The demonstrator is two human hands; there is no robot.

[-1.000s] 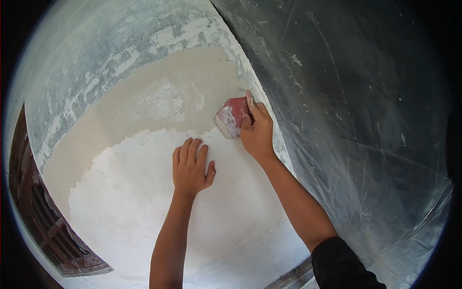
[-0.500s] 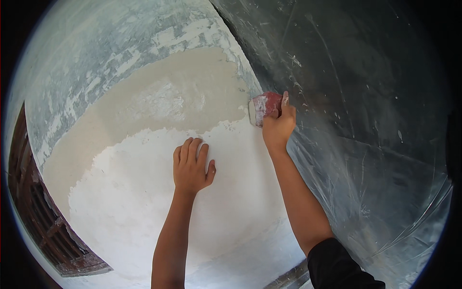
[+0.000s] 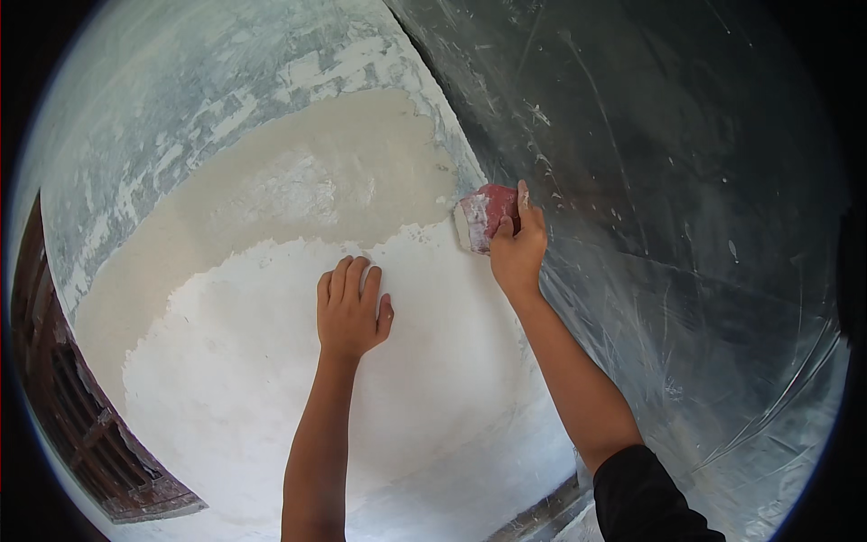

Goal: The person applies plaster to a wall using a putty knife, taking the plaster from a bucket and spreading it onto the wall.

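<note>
My right hand (image 3: pixel 520 246) grips a red putty scraper (image 3: pixel 489 214) smeared with white filler. The scraper's pale edge is at the right border of the plastered wall (image 3: pixel 433 334), close to the dark plastic sheet. My left hand (image 3: pixel 350 307) lies flat on the white plaster with its fingers stretched out, holding nothing. Above both hands runs a band of damp beige filler (image 3: pixel 226 217), with a whiter rough patch in its middle. Higher up, the wall is grey-green with streaks of white.
Dark plastic sheeting (image 3: pixel 686 181), spattered with white, hangs along the whole right side. A brown wooden grille (image 3: pixel 90 425) is set into the wall at lower left. At the bottom right, a brown strip (image 3: pixel 542 515) runs along the wall's lower edge.
My right hand and the scraper have shifted slightly left and down along the wall's edge. The whole view has moved a little, and my left hand keeps its place on the plaster.
</note>
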